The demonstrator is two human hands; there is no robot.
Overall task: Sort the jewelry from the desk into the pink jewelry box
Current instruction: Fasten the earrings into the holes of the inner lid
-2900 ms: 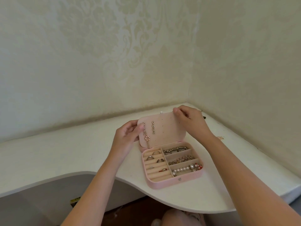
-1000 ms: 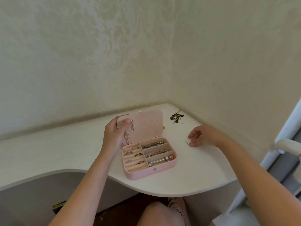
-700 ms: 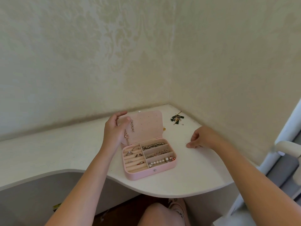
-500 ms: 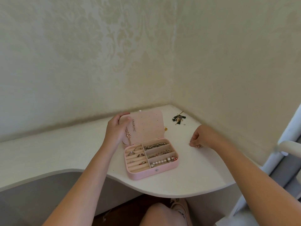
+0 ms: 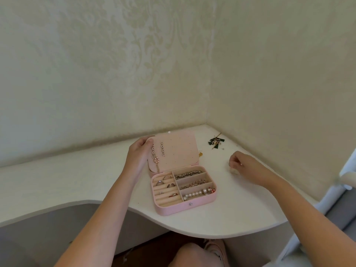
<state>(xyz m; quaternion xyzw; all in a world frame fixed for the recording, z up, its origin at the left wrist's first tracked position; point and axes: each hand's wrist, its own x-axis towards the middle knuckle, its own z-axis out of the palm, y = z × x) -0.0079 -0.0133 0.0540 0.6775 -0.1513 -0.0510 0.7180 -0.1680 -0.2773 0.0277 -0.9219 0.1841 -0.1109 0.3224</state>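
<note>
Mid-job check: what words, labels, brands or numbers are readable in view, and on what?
None can be read.
pink jewelry box: no text, only a plain snap button.
wallpaper: floral pattern, no writing.
desk: unmarked.

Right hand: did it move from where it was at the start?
Yes. The right hand came off the lid of the pink jewelry box and went rightward; it now rests on the desk, right of the box.
</note>
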